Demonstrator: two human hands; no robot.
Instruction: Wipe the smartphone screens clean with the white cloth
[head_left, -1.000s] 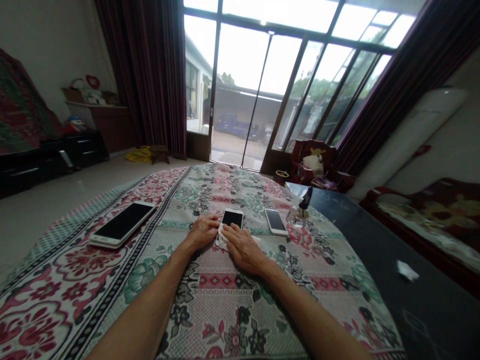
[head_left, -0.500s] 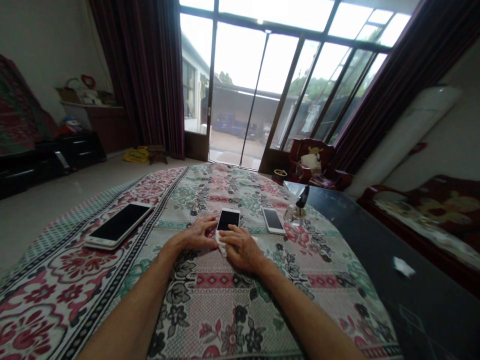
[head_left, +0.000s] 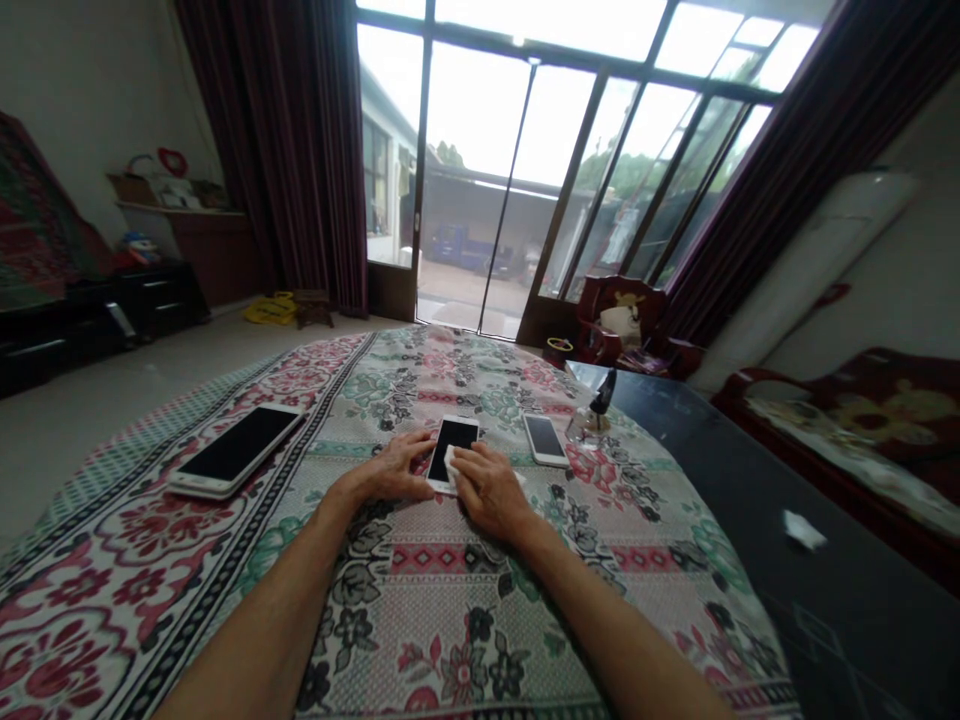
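Note:
A white smartphone (head_left: 445, 447) with a dark screen lies flat on the flowered tablecloth (head_left: 442, 560) in front of me. My left hand (head_left: 396, 468) steadies it by the left edge, fingertips and thumb against its side. A white tissue (head_left: 450, 461) is pressed onto the screen under the fingers of my right hand (head_left: 489, 488); part of it is hidden by the hand. Just to the right lies a second white smartphone (head_left: 546, 440). Farther left rests a larger white phone or tablet (head_left: 238, 452), its screen also dark.
Near the cloth's right edge stands a clear bottle with a black spray top (head_left: 602, 395). A dark table surface (head_left: 720, 500) adjoins on the right, with a crumpled white tissue (head_left: 805, 530) on it. Beyond are a wooden chair (head_left: 622, 310) and glass doors (head_left: 480, 200).
My right hand has slid the tissue from the phone's lower end slightly up and right across the screen, uncovering the lower end. My left hand stays at the phone's edge.

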